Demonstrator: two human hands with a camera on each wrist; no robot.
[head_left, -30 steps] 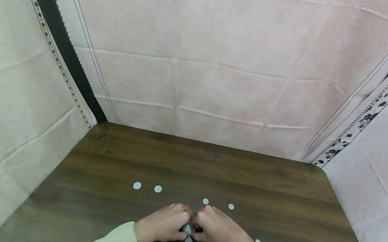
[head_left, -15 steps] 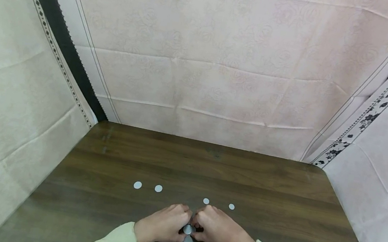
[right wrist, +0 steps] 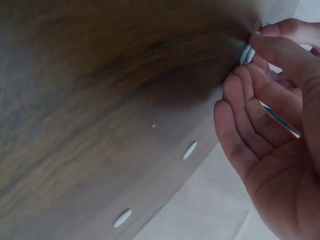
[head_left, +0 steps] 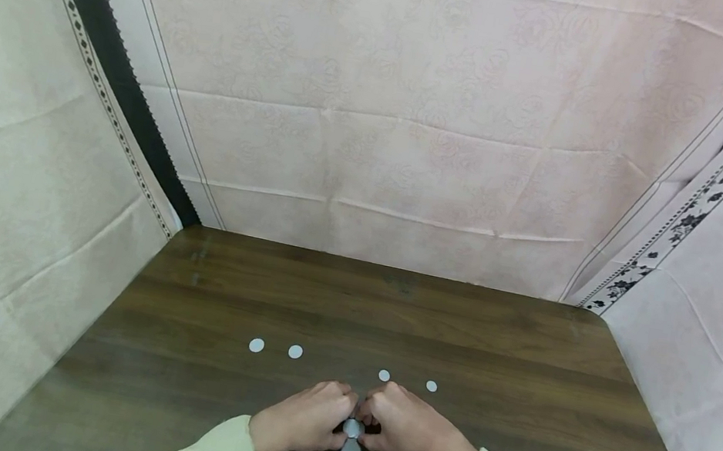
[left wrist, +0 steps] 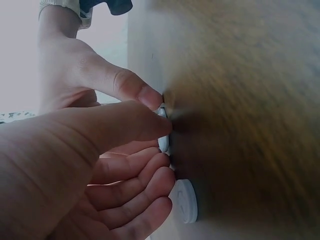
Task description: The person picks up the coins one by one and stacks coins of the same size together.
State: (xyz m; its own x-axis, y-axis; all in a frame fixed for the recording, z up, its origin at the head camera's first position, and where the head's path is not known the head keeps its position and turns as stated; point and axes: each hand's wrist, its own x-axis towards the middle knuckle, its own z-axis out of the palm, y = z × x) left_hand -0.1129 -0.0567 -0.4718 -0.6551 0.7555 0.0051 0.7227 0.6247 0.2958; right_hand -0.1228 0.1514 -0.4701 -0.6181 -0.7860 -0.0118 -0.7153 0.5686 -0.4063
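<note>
Brown tabletop (head_left: 197, 388), white disc (head_left: 352, 428) between hands (head_left: 309, 418) (head_left: 408, 429), unreadable mark on nearby disc (left wrist: 190, 202)

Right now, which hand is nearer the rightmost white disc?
Right. The right hand is just on the near side of the rightmost white disc, not touching it; the left hand is farther off, to its left.

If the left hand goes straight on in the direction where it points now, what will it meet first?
Most likely the right hand, which faces the left hand across the small white disc that both seem to hold; the exact depth is hard to judge.
</note>
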